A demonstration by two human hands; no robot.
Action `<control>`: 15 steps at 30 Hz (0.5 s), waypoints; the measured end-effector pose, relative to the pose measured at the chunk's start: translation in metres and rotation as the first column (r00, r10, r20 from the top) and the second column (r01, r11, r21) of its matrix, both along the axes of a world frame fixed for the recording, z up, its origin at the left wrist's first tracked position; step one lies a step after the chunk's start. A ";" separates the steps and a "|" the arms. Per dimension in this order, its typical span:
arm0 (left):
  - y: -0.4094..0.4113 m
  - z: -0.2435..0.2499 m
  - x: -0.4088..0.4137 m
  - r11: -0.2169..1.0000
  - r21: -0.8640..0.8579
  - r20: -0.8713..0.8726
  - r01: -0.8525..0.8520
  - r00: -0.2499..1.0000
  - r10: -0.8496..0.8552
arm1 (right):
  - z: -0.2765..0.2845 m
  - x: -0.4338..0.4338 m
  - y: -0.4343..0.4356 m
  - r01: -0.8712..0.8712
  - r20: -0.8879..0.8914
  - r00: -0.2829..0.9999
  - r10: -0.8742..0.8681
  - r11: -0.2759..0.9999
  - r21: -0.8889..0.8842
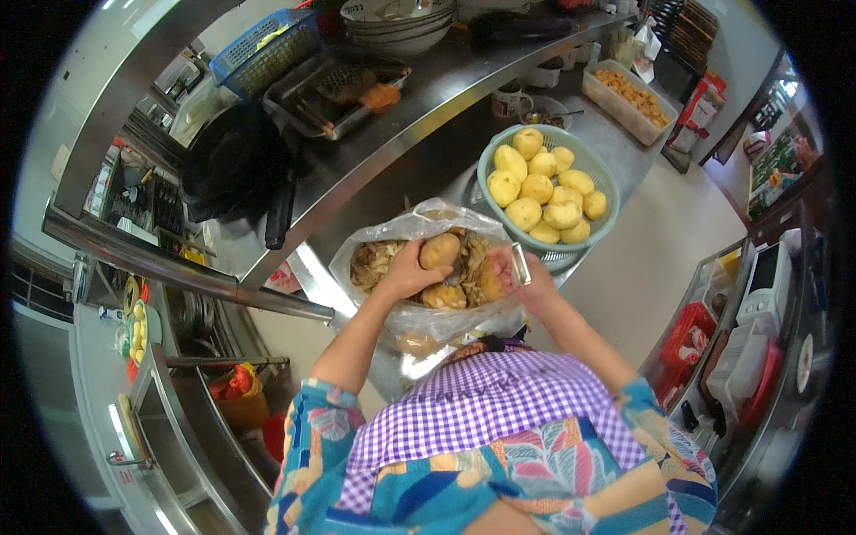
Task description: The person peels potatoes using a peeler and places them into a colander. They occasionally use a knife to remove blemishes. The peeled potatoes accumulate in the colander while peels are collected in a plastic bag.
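An unpeeled potato (439,251) is gripped by my left hand (404,273) above a clear plastic bag (414,321) full of brown peelings (376,259). Another potato (443,297) lies in the bag just below that hand. At the bag's right side, my right hand (533,284) holds a metal peeler (521,263), and its fingers are beside a further potato (493,278); whether they grip it I cannot tell. A green plastic colander (493,200) holding several peeled yellow potatoes (537,188) stands just beyond my right hand.
A steel shelf (428,127) crosses ahead, bearing a metal tray (314,127), a blue basket (261,47) and stacked bowls (401,33). A black pan (234,160) sits at its left, handle outward. Near the colander stand a mug (506,103) and a tub of orange chunks (628,100).
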State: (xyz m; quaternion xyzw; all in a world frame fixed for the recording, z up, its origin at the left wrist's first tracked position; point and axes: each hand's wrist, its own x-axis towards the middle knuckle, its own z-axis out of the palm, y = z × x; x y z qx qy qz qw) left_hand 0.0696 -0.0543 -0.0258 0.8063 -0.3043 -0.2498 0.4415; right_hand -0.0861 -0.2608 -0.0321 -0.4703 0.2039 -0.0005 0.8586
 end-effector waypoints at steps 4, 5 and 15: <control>0.019 0.004 -0.041 0.788 -0.342 -0.770 -0.513 0.634 0.079 | 0.013 0.008 -0.006 -0.006 0.005 1.000 0.007 0.984 -0.178; 0.024 -0.001 -0.043 0.772 -0.311 -0.837 -0.554 0.545 0.054 | 0.011 0.018 -0.003 -0.033 -0.035 0.999 0.024 0.961 -0.276; 0.049 0.004 -0.058 0.752 -0.188 -0.956 -0.632 0.293 0.007 | 0.036 0.093 0.007 -0.191 -0.118 0.980 0.158 0.911 -0.366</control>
